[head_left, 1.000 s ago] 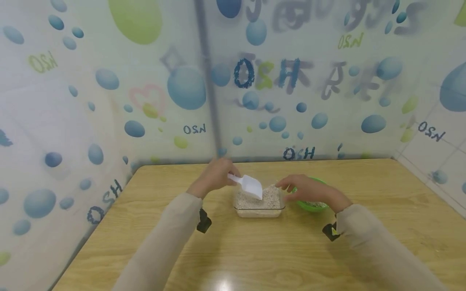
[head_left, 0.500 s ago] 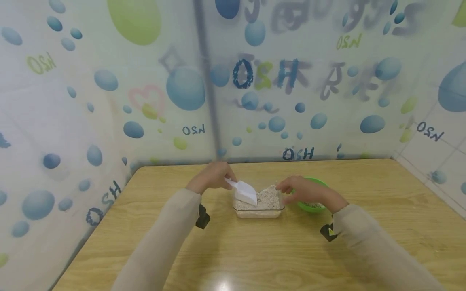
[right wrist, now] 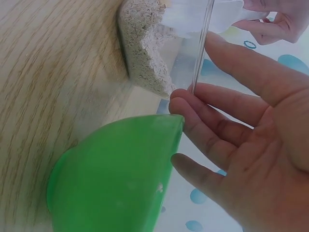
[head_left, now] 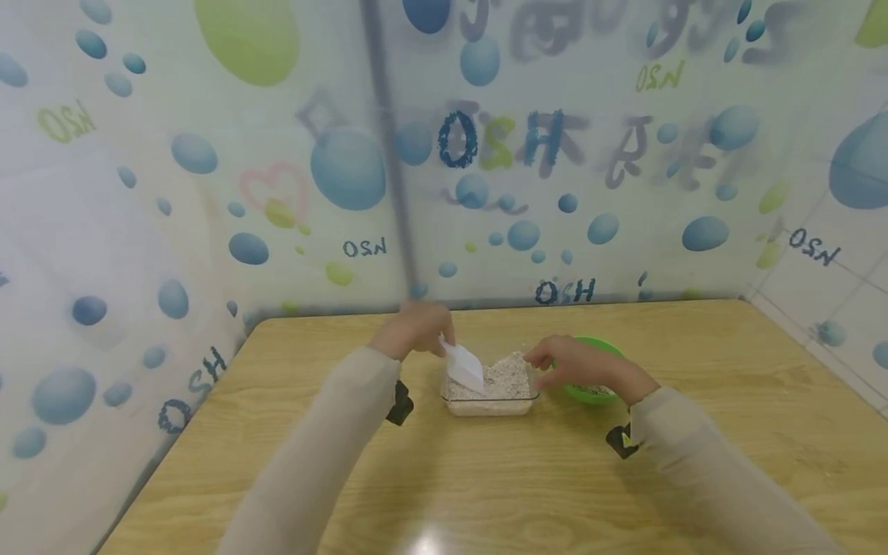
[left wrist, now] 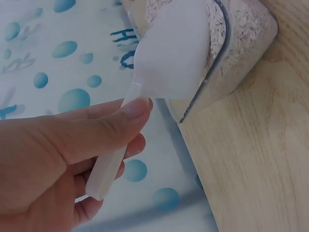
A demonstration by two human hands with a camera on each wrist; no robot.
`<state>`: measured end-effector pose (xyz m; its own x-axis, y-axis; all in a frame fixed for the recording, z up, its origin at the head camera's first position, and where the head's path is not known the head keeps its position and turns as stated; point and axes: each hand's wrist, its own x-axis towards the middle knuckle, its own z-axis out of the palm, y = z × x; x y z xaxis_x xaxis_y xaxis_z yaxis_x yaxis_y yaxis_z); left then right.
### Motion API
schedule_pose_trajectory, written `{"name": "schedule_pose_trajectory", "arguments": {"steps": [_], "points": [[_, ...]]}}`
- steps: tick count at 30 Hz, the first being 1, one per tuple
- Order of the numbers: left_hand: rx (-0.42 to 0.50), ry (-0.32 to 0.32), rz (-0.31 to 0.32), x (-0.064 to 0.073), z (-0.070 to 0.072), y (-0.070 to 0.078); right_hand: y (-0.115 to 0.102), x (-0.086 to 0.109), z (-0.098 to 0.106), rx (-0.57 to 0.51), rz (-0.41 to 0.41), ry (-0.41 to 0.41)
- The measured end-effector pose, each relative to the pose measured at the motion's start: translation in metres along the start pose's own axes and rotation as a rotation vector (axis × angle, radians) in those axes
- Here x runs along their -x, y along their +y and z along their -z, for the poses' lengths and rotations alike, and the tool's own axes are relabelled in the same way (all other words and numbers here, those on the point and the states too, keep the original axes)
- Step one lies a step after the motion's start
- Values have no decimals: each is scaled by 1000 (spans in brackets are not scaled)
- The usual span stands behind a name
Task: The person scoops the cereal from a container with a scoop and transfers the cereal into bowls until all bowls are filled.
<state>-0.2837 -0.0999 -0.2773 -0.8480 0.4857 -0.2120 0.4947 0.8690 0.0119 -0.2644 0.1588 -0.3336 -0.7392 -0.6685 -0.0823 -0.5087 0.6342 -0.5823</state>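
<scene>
In the head view my left hand (head_left: 418,327) holds a white plastic scoop (head_left: 464,368) by its handle, blade tilted down into pale, flaky grain (head_left: 509,376). That grain fills a clear rectangular glass container (head_left: 489,408), heaped higher toward the right. The left wrist view shows the thumb pressed along the scoop's handle (left wrist: 108,166), fingers curled behind it. My right hand (head_left: 586,366) holds the container's right end, thumb and fingertips at the rim in the right wrist view. Below those fingers stands a green bowl (right wrist: 113,169), partly hidden by the hand in the head view.
The container and bowl stand side by side on a wooden table (head_left: 513,486). Behind the table's back edge hangs a pale curtain or wall covering (head_left: 430,216) with blue and green bubble prints. A dark band sits at each wrist.
The scoop has moved left and down into the grain, its blade now turned steeper. My left wrist has rotated with it. The right hand has stayed at the container's right end.
</scene>
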Motion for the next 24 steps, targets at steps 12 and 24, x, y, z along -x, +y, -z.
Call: {"name": "schedule_pose_trajectory", "arguments": {"steps": [12,24], "points": [[1,63,0,-14,-13,7,-1,1,1,-3,12,-10],[77,144,-98,-23,-33,8,0,0,1,16,15,-11]]}}
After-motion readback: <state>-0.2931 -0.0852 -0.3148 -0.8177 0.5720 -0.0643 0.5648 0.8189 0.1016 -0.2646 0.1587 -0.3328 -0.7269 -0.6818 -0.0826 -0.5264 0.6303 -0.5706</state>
